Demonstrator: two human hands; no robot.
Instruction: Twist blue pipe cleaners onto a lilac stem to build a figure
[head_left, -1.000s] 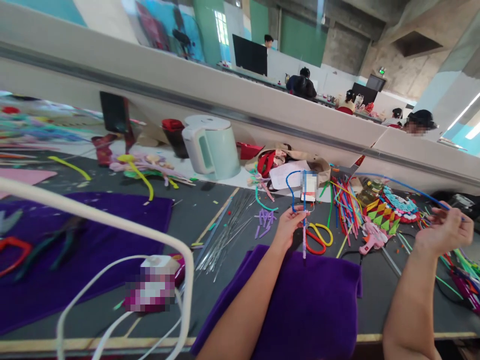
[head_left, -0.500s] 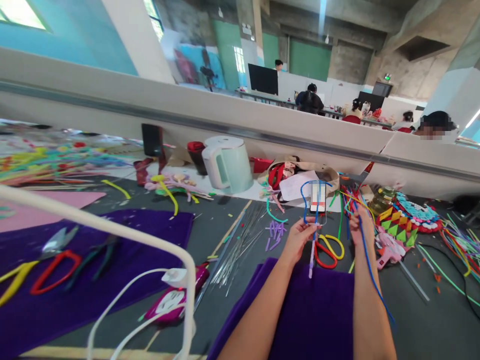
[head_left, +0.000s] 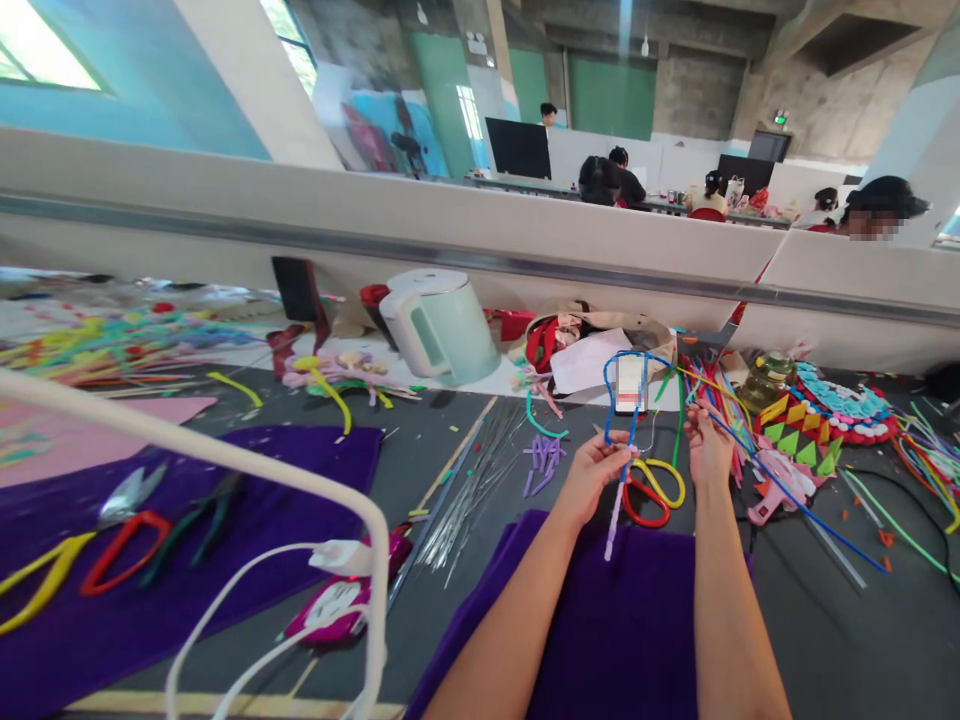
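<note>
My left hand (head_left: 594,478) is closed in a pinch on a thin stem wrapped in pale lilac (head_left: 613,520), whose lower end points down toward me. From its fingers a blue pipe cleaner (head_left: 606,385) rises, arches over in a loop and runs across to the right. My right hand (head_left: 711,452) pinches that blue strand farther along, and the loose end stretches out to the lower right. Just beyond the loop a phone (head_left: 631,384) stands upright. Between my hands, scissors with red and yellow handles (head_left: 660,483) lie on the dark table.
Purple cut pieces (head_left: 544,462) and thin metal wires (head_left: 469,500) lie left of my hands. A pink glue gun (head_left: 780,485) is on the right. Farther back stands a kettle (head_left: 442,325). A white tubular frame (head_left: 300,465) crosses the left foreground. Several people sit beyond the partition (head_left: 450,220).
The blue pipe cleaner's loose end has swung from hanging along my right forearm out to the right. My right hand has shifted slightly left and turned. The left hand keeps its pinch.
</note>
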